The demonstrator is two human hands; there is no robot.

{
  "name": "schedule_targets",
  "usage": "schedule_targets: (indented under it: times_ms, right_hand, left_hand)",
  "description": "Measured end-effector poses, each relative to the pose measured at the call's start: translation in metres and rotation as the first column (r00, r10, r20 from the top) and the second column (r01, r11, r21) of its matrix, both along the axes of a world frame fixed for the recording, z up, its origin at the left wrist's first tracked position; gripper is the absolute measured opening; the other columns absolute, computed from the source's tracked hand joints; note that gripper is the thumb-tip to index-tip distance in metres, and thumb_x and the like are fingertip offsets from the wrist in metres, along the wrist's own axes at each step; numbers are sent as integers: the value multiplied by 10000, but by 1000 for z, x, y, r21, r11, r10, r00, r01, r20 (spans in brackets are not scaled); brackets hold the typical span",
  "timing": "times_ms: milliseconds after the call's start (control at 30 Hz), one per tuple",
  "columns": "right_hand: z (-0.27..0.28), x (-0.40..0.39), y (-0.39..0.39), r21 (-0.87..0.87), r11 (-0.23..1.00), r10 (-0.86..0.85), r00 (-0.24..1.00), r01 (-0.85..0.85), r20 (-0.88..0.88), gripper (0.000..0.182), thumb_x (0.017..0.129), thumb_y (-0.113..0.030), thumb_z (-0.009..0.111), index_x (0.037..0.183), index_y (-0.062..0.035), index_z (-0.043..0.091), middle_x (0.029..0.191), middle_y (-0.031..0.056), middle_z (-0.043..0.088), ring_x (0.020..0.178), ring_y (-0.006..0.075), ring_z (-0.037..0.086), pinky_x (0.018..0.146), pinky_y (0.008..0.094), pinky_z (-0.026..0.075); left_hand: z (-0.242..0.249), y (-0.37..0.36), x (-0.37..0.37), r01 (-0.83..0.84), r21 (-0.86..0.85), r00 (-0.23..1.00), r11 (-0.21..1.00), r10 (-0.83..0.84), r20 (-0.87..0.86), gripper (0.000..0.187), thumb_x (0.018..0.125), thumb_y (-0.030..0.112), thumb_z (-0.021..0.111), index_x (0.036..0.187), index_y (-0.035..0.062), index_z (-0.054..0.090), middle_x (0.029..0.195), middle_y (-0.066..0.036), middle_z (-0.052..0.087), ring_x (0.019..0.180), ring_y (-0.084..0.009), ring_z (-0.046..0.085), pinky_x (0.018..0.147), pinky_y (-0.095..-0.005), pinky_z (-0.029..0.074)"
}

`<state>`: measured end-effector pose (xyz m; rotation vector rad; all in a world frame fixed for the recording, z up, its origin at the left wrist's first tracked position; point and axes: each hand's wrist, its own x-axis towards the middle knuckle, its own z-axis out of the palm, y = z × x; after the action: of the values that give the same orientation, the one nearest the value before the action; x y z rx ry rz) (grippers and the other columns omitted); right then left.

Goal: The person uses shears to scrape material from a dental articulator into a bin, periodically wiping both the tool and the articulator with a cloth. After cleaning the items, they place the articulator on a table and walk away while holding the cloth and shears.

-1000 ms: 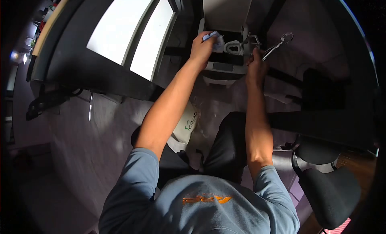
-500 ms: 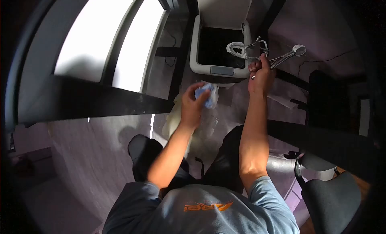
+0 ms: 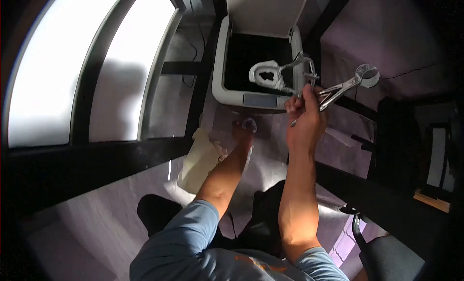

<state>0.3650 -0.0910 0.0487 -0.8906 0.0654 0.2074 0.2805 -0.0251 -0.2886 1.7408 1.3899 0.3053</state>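
Note:
My right hand (image 3: 302, 119) is raised in front of an open grey bin (image 3: 220, 63) and grips several metal tools. One is a horseshoe-shaped metal tray (image 3: 266, 74) filled with white material, held over the bin's dark opening. Another is a long metal handle with a round end (image 3: 353, 82), sticking out to the right. My left hand (image 3: 243, 131) is stretched down toward the floor just in front of the bin, its fingers closed on a small crumpled blue wipe (image 3: 250, 123).
The bin's lid (image 3: 263, 10) stands open at the back. A pale bag (image 3: 200, 160) lies on the floor left of my left arm. Bright windows (image 3: 72, 63) fill the left. Dark table bars cross on the right, and a black chair (image 3: 386, 252) sits at lower right.
My left hand drew back from the bin's opening with the blue wipe and dropped toward the floor in front of it. My right hand lifted the metal tools slightly higher.

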Motion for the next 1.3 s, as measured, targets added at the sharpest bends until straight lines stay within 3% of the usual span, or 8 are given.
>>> schedule_targets:
  times_ms: [67, 267, 367, 467, 633, 733, 900, 1300]
  right_hand:
    - [-1, -1, -3, -15, 1000, 24, 1000, -24, 18, 135, 941, -112, 646, 907, -67, 524, 688, 3, 466, 604, 113, 464, 585, 300, 400]
    - [-5, 1, -5, -54, 997, 48, 998, -46, 29, 172, 941, -153, 675, 918, -59, 533, 732, 14, 511, 637, 114, 497, 595, 301, 425]
    - [-9, 4, -1, -96, 995, 28, 998, -23, 48, 179, 961, -179, 655, 904, -59, 536, 716, 7, 519, 635, 118, 515, 608, 289, 442]
    - [-5, 5, 1, -240, 970, 47, 995, -24, 90, 175, 973, -185, 638, 901, -61, 538, 715, 7, 531, 632, 121, 535, 620, 287, 454]
    - [-4, 3, 3, -168, 985, 63, 991, -43, 116, 192, 975, -192, 636, 880, -57, 539, 723, 15, 554, 620, 130, 549, 629, 290, 464]
    - [2, -12, 8, -63, 998, 21, 995, -15, 94, 203, 973, -195, 636, 867, -52, 539, 735, 21, 570, 640, 125, 550, 633, 294, 456]
    - [0, -44, 17, -322, 943, -5, 970, 86, 243, 207, 974, -205, 629, 896, -27, 557, 788, 36, 595, 763, 106, 557, 696, 288, 448]
    - [0, -65, 43, -426, 901, 114, 901, 84, 418, 222, 994, -187, 571, 1091, 11, 589, 941, 125, 669, 886, 205, 651, 766, 329, 491]
  left_hand:
    - [28, 2, 9, 89, 58, 970, 994, -73, -232, 495, 768, 376, 765, 1137, 68, 649, 1109, -151, 672, 1023, -345, 638, 887, -469, 514]
    - [-64, 20, -10, 286, 174, 957, 942, -270, -111, 496, 756, 383, 739, 1211, 201, 657, 1159, -113, 670, 1034, -370, 620, 910, -495, 501]
    - [13, 23, -18, 351, 324, 930, 878, -366, -15, 390, 775, 340, 737, 1086, 108, 696, 1001, -129, 706, 852, -335, 659, 817, -467, 519]
    - [92, 34, -35, 331, -309, 943, 892, -299, 149, 326, 792, 306, 741, 949, 24, 703, 819, -106, 701, 679, -244, 646, 694, -382, 518]
    - [322, 41, -53, 498, -365, 750, 787, -179, 636, 385, 971, 352, 600, 893, -13, 696, 780, -72, 671, 709, -161, 640, 656, -305, 506]
    - [354, 38, -28, 509, -217, 691, 833, -246, 680, 429, 1011, 361, 547, 1075, -40, 686, 961, -110, 698, 910, -185, 667, 812, -304, 517]
    - [396, 41, 10, 522, -565, 754, 639, -36, 656, 860, 911, 612, 551, 1383, -96, 430, 1375, -227, 506, 1282, -321, 488, 1065, -446, 373]
    - [431, 65, 48, 520, -476, 848, 710, -363, 386, 472, 839, 431, 670, 1062, 14, 673, 1006, -120, 667, 925, -249, 619, 833, -391, 465]
